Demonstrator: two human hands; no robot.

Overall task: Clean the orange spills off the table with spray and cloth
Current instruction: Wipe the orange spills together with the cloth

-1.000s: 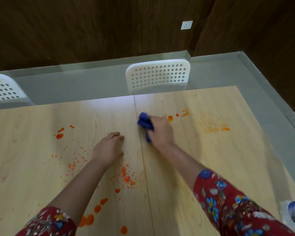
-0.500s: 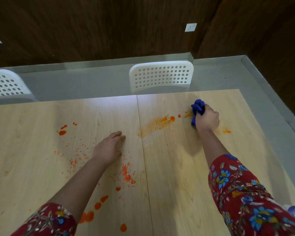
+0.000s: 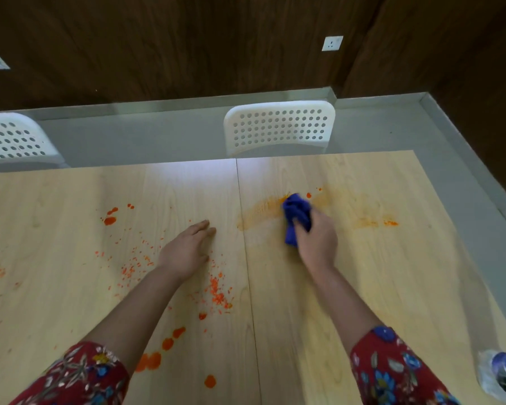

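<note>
Wiping the one-o'clock smear point(image 3: 260, 211), the right hand point(image 3: 317, 244) clutches the cloth point(image 3: 296, 211) in curled fingers point(image 3: 300, 226); the left hand point(image 3: 187, 249) lies flat. The spots point(image 3: 216, 290) at seven o'clock likely need wiping next.

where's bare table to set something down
Bare: the near right side of the light wooden table, between the right forearm and its edge, short of the plastic bottle; also the strip between the forearms, right of the seam. Crowded: orange speckles around the left hand, and the orange smear by the blue cloth in the right hand.
</note>
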